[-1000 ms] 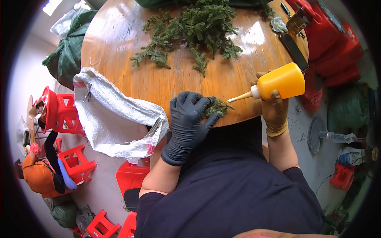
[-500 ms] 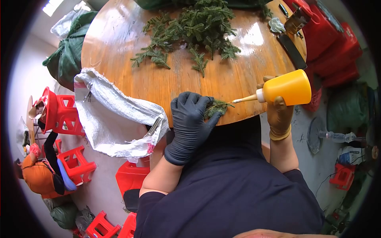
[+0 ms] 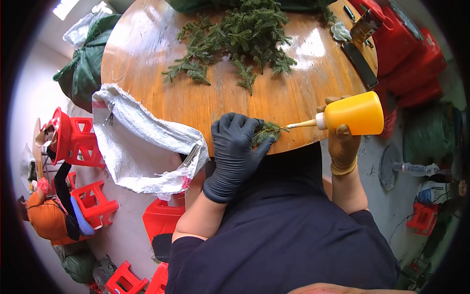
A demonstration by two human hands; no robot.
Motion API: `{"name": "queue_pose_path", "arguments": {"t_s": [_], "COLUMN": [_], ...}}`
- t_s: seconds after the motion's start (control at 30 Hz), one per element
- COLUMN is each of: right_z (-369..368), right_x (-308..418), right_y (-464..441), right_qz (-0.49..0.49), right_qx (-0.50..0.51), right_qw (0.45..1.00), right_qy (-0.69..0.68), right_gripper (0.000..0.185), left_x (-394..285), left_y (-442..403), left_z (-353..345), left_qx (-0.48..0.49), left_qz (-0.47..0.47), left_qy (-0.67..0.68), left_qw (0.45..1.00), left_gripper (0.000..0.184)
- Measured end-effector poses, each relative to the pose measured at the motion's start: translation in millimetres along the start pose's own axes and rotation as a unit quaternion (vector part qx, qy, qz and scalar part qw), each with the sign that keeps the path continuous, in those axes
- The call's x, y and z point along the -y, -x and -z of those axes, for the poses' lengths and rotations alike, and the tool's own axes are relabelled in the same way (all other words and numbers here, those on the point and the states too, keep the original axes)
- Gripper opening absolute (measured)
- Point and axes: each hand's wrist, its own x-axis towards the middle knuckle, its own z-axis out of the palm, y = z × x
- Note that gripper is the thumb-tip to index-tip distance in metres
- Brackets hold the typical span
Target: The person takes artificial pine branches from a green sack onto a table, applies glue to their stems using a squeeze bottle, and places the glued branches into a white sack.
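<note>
My left hand (image 3: 236, 156), in a black glove, pinches a small green fir sprig (image 3: 267, 133) between thumb and fingers at the table's near edge. In a tan glove, my right hand (image 3: 342, 144) is wrapped round a yellow squeeze bottle (image 3: 355, 114), tipped on its side. Its long nozzle points left, and the tip is at the stem end of the sprig; whether they touch is too small to tell. A pile of fir branches (image 3: 245, 34) lies on the far part of the round wooden table (image 3: 147, 59).
A white woven sack (image 3: 142, 142) hangs at the table's left edge. At the right edge are a black phone-like object (image 3: 360, 64) and a brown container (image 3: 365, 27). Red stools (image 3: 95, 202) stand on the floor, where another person (image 3: 46, 215) sits at far left.
Over the last second the bottle and my right hand have moved right and slightly down, then settled with the nozzle at the stem. My left hand has barely moved, keeping the sprig.
</note>
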Motion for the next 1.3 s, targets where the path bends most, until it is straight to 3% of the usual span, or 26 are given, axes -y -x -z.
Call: {"name": "queue_pose_path", "arguments": {"t_s": [0.5, 0.6, 0.73, 0.87, 1.0, 1.1, 1.17, 1.23, 1.3], "right_z": [15.7, 24.9, 32.3, 35.8, 35.0, 32.2, 30.1, 31.5, 35.1], "right_x": [14.1, 10.5, 6.4, -2.3, -12.4, -21.2, -24.3, -22.2, -24.5], "right_y": [1.8, 3.2, 2.2, -7.7, -18.7, -20.1, -24.0, -24.3, -22.2], "right_qz": [0.019, 0.06, -0.019, -0.056, -0.069, -0.069, -0.065, -0.092, -0.103], "right_qx": [-0.011, -0.024, -0.103, -0.11, -0.097, -0.09, -0.084, -0.081, -0.082], "right_qw": [0.996, 0.996, 0.991, 0.983, 0.979, 0.98, 0.981, 0.977, 0.973], "right_qy": [0.083, 0.056, -0.082, -0.135, -0.162, -0.163, -0.159, -0.173, -0.192], "right_gripper": [0.065, 0.057, 0.053, 0.052, 0.049, 0.049, 0.049, 0.05, 0.05], "left_x": [0.5, 2.5, 2.4, 17.5, 62.7, 92.2, 93.1, 76.3, 52.9], "left_y": [1.1, 4.6, 10.3, 24.7, 53.1, 69.9, 63.9, 38.8, 2.3], "left_z": [-2.2, -4.4, 10.1, 67.1, 126.2, 145.0, 134.5, 119.3, 98.8], "left_qx": [-0.007, -0.019, -0.033, -0.175, -0.284, -0.092, -0.122, -0.137, -0.076], "left_qz": [-0.012, -0.031, -0.031, -0.046, 0.099, 0.25, 0.22, 0.123, 0.093], "left_qy": [-0.005, 0.01, 0.045, 0.049, -0.085, -0.354, -0.349, -0.286, -0.191], "left_qw": [1.0, 0.999, 0.998, 0.982, 0.95, 0.896, 0.903, 0.94, 0.974], "left_gripper": [0.032, 0.031, 0.031, 0.035, 0.035, 0.039, 0.042, 0.038, 0.038]}}
